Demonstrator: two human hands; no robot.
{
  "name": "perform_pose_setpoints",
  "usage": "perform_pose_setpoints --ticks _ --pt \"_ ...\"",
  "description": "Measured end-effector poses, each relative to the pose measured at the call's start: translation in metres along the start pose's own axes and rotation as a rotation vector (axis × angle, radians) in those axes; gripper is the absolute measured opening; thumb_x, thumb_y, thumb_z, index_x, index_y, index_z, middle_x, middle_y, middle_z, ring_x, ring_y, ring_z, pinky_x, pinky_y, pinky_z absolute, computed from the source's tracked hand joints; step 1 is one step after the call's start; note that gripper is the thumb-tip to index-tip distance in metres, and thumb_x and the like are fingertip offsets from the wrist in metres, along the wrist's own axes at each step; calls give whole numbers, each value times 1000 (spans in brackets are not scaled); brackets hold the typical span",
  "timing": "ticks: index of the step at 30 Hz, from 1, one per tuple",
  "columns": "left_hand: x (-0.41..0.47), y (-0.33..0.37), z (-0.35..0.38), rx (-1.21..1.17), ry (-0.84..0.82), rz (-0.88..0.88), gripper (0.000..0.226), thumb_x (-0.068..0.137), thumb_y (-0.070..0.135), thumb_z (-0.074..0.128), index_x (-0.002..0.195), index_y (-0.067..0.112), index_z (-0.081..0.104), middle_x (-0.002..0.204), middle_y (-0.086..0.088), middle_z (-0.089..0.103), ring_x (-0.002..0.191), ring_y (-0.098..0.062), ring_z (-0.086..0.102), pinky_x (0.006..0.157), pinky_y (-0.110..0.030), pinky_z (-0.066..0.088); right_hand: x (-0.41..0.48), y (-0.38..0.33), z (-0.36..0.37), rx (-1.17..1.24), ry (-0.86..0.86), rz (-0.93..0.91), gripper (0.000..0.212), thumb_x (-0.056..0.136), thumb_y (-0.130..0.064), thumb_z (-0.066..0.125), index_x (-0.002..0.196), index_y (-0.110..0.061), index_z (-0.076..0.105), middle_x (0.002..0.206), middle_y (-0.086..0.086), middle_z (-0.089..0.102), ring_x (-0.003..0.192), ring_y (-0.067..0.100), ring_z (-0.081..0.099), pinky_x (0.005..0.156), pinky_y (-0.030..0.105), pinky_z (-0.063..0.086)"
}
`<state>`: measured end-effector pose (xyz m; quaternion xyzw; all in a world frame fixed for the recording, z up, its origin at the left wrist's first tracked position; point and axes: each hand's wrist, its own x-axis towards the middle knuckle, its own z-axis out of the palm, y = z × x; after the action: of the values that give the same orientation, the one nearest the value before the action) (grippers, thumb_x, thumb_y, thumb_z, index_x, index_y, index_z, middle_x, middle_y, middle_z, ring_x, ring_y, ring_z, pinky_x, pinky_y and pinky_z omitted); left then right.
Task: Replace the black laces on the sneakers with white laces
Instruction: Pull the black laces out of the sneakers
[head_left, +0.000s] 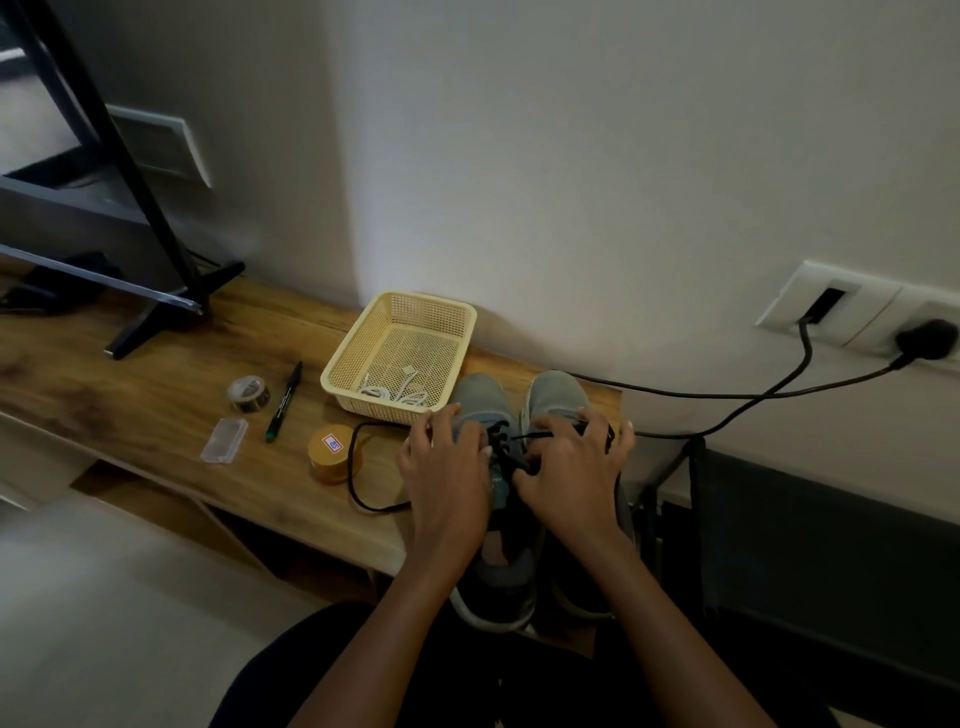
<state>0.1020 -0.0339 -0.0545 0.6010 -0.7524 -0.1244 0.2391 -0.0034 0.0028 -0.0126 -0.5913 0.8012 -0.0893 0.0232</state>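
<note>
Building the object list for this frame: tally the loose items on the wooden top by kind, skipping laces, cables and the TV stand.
Sneakers: 2
Mesh basket: 1
Tape roll: 1
Marker: 1
Clear plastic case: 1
Round orange tin: 1
Total: 7

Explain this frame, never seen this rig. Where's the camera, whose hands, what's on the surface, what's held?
No robot here: a person wears one wide-angle camera on the head, looking down at their own hands. A wooden shelf holds two grey sneakers, a cream basket with white laces inside, a tape roll, a marker, a clear plastic case and a round tub. The left hand rests on one sneaker; the right hand pinches its black lace. More of it loops loose on the wood.
</note>
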Motion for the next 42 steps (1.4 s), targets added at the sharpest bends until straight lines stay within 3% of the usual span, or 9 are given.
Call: perform_pose_setpoints --ticks 6,11,15,19,23,27,32,37,42 --pt "1 4 -10 -241 69 -167 10 97 20 48 91 22 40 116 4 48 126 -21 34 98 -42 34 0 0 1 -7 -12 8 21 82 -34 60 93 -21 72 139 -13 45 138 25 13 111 55 -9" --pt "9 -8 -13 -356 106 -300 7 96 19 49 91 17 46 106 -5 54 117 -28 41 95 -46 37 0 2 5 6 15 -9 21 81 -33 61 89 -19 73 140 -11 46 139 25 13 109 53 -11" --pt "9 -8 -15 -341 122 -93 16 88 20 55 104 18 54 116 -2 55 119 -28 44 96 -46 37 2 4 5 2 21 -36 24 82 -36 61 91 -18 74 143 -10 43 140 25 11 108 50 -12" --pt "4 -1 -12 -56 -41 118 21 77 27 66 98 26 64 144 5 40 139 -26 20 109 -50 17 3 6 7 29 11 -38 24 83 -37 61 91 -18 74 143 -10 42 140 26 10 109 50 -10" --pt "2 -1 -10 100 -64 134 19 82 37 66 100 31 67 151 9 31 143 -22 8 110 -46 3 2 8 10 49 51 -44 24 81 -37 63 88 -17 75 141 -9 46 139 27 14 107 48 -11" --pt "3 0 -10 133 -50 137 14 85 38 63 95 28 67 151 9 31 143 -23 8 108 -50 -3 2 7 16 64 160 -35 15 67 -28 77 64 -14 73 122 -1 63 130 36 35 106 59 0" --pt "8 -6 -17 -27 147 10 3 86 25 65 88 23 66 137 2 49 135 -25 30 106 -50 16 0 6 20 41 204 -21 18 48 -24 85 52 -15 69 107 2 70 116 42 50 97 69 24" --pt "19 -26 -30 -254 176 -309 6 91 25 58 96 21 59 140 2 44 134 -25 25 105 -48 21 1 9 21 76 156 -29 14 73 -27 71 73 -13 75 134 -2 55 137 34 25 109 57 -4" --pt "6 -8 -21 -154 76 -26 39 79 28 65 117 29 57 146 3 36 139 -25 19 108 -50 15 1 9 19 81 143 -40 21 77 -33 68 83 -15 76 141 -5 48 140 30 16 108 51 -9"
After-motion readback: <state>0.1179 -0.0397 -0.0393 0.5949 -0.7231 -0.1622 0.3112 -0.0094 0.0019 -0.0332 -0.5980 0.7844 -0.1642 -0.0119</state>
